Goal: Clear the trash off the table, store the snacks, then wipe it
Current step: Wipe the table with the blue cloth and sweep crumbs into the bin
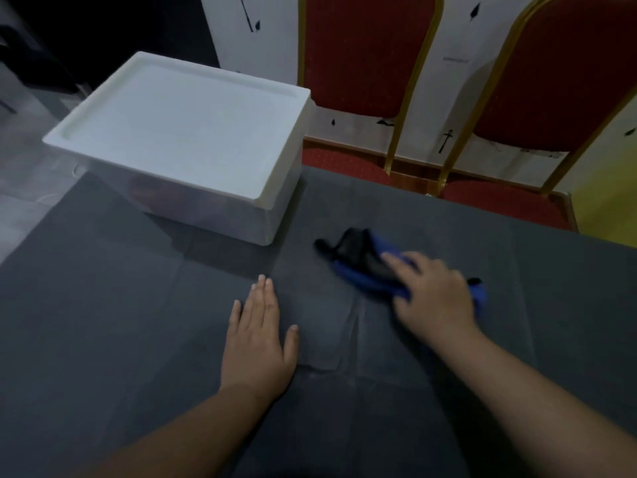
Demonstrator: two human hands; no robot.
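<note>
While our right hand's fingers [401,262] curl down onto the blue-and-black cloth [365,267], pressing it to the dark worktop [120,305], our left hand [258,336] lies flat beside it, fingers straight and together. Stretching away leftward toward the closed white box [179,132], the cloth is blurred and half hidden under the right hand [436,294], the nearer one.

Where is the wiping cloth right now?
In the head view the blue cloth lies on the dark table, right of centre, under the right hand, just right of the white lidded box.
</note>
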